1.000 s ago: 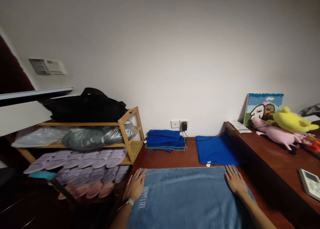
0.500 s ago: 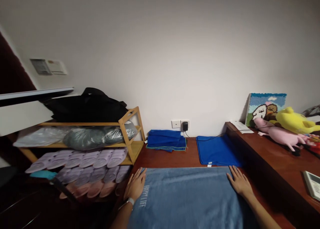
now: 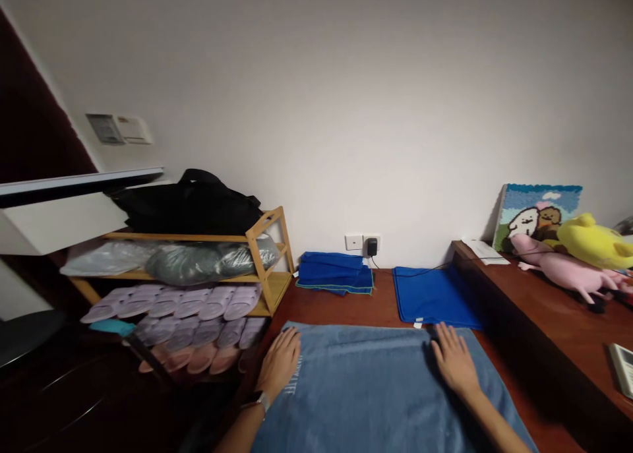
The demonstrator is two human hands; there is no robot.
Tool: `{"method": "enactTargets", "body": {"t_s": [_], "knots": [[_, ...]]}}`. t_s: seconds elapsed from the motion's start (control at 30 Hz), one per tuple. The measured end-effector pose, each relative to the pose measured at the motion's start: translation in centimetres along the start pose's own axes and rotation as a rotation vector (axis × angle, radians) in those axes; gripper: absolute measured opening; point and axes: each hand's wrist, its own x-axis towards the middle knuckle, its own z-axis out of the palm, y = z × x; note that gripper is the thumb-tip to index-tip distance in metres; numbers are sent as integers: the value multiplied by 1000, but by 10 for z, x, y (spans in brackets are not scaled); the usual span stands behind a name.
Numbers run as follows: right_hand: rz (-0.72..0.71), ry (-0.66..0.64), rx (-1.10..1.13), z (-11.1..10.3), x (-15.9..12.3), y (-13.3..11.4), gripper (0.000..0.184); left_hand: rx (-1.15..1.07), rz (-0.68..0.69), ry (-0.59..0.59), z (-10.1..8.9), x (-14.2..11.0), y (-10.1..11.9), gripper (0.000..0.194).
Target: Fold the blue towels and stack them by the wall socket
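Note:
A large light-blue towel [image 3: 370,387] lies spread flat on the red-brown wooden surface [image 3: 346,308] in front of me. My left hand [image 3: 281,367] rests flat on the towel's far left corner, fingers stretched out, a watch on the wrist. My right hand [image 3: 452,362] lies flat on the towel near its far right edge, fingers spread. Neither hand holds anything. Beyond the towel lies a flat dark-blue cloth [image 3: 432,296], and left of it a folded stack of dark-blue cloths [image 3: 335,272] against the wall.
A wooden rack [image 3: 262,262] at left carries rows of lilac and pink slippers [image 3: 198,308], bagged items and a black bag [image 3: 190,202]. A wall socket with a charger [image 3: 372,246] sits behind. The raised ledge [image 3: 554,308] at right holds plush toys [image 3: 568,262], a picture and a remote.
My right hand has slid inward to the left over the towel. The left hand shifted slightly right, and the view has moved a little to the left.

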Motion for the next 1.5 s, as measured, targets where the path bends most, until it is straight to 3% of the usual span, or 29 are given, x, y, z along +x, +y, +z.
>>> {"method": "enactTargets", "body": {"t_s": [0.1, 0.17, 0.27, 0.37, 0.57, 0.67, 0.73, 0.9, 1.03, 1.13, 1.3, 1.5], "knots": [[-294, -72, 145, 1, -21, -76, 67, -57, 65, -98, -2, -20, 7, 48], [-399, -160, 203, 1, -33, -117, 66, -54, 36, -159, 0, -34, 8, 51], [-407, -238, 220, 0, -42, -141, 67, -49, -37, -213, 2, -47, 7, 53], [-338, -248, 201, -5, -44, -111, 66, -62, -81, -228, 1, -48, 7, 53], [-32, -227, 57, -13, -51, 18, 63, -63, -116, -212, -5, -40, 12, 54], [30, -222, 21, -11, -48, 51, 64, -42, -133, -184, -3, -39, 9, 53], [20, -227, 20, -11, -41, 51, 65, -24, -148, -163, -3, -38, 5, 53], [7, -196, 51, -22, -30, 22, 64, 20, -169, -136, -10, -36, -1, 52], [-104, -109, 152, -28, -57, 4, 62, 0, -81, -127, -17, -45, 7, 51], [-222, -108, 229, -25, -88, 2, 62, -22, -11, -194, -22, -64, 14, 54], [-154, -177, 208, -20, -117, 29, 65, -35, -3, -322, -35, -95, 7, 55], [-5, -153, 151, -17, -122, 82, 67, -68, 12, -343, -48, -99, -2, 53]]}}
